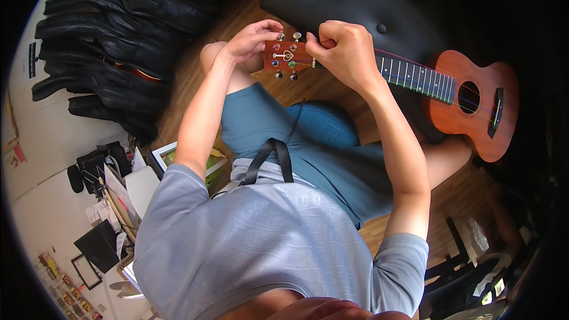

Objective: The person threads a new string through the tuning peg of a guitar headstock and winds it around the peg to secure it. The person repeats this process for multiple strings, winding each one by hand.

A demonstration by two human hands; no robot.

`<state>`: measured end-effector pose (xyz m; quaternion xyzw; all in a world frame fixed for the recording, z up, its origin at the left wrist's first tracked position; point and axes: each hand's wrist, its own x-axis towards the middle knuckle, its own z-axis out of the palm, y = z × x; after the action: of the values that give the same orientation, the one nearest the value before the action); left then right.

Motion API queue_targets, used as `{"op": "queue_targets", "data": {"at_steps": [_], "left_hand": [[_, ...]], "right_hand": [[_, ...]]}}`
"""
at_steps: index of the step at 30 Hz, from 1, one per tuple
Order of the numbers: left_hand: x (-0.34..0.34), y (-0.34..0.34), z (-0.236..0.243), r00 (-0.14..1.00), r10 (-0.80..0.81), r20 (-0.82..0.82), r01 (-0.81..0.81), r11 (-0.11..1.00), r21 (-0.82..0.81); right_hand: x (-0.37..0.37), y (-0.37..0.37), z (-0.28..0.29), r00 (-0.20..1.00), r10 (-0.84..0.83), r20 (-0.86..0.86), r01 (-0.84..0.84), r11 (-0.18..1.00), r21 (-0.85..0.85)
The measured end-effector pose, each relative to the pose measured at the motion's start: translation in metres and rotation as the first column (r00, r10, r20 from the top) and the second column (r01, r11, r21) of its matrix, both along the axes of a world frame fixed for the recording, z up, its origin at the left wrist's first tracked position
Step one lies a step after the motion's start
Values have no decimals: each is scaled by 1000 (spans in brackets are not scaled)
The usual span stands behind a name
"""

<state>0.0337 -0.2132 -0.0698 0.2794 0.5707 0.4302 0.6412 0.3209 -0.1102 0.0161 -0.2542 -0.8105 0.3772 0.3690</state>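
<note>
A reddish-brown ukulele [446,112] lies across the upper right, its headstock [270,56] toward the left and its strings of several colours. At the headstock's far edge, my left hand [248,41] has its fingertips closed on a metal tuning peg [281,37]. My right hand [347,50] is closed in a pinch over the neck, just right of the nut. A red string [409,61] runs off the far side of the fretboard [409,75] up to this hand. The string's end inside the fingers is hidden.
Beneath the ukulele is a black padded bench [355,0]. Several black instrument cases [130,18] stand along the wall at upper left. A round blue cushion [323,123] sits between my legs. Papers and a dark screen [101,246] are at lower left.
</note>
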Motion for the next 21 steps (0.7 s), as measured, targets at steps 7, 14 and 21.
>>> {"op": "queue_targets", "data": {"at_steps": [7,14,21], "left_hand": [[18,2,17,994,-19,105,11,997,73],[26,16,21,976,-104,-189,98,994,-44],[39,20,24,981,-52,-187,42,998,-56]], "right_hand": [[1,0,-1,1000,7,26,-6,1000,-18],[-1,-1,-6,1000,8,10,-8,1000,16],[2,-1,-5,1000,9,11,-9,1000,-3]]}}
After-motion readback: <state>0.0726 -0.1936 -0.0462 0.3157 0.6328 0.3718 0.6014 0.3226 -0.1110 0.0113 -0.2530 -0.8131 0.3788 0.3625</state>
